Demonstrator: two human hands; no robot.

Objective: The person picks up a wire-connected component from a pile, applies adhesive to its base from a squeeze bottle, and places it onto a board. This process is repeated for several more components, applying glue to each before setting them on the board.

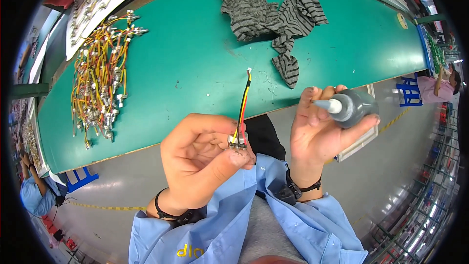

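Note:
Between the thumb and fingers of my left hand point(202, 154) is a small metal component with wires point(238, 140). Its red, yellow and black leads point(244, 99) rise upward and end in a little white connector point(249, 70). My right hand point(315, 134) grips a dark squeeze bottle point(359, 108) tilted on its side. The bottle's white collar and grey nozzle point(328, 104) point left, toward the wired component but apart from it. Both hands are held in front of the near edge of the green table point(195, 68).
A heap of similar wired components point(100, 78) lies on the table's left. A striped grey cloth point(259, 14) is crumpled at the far middle. A tape roll point(402, 20) sits at the far right. Blue stools point(409, 91) and people point(41, 190) are at both sides.

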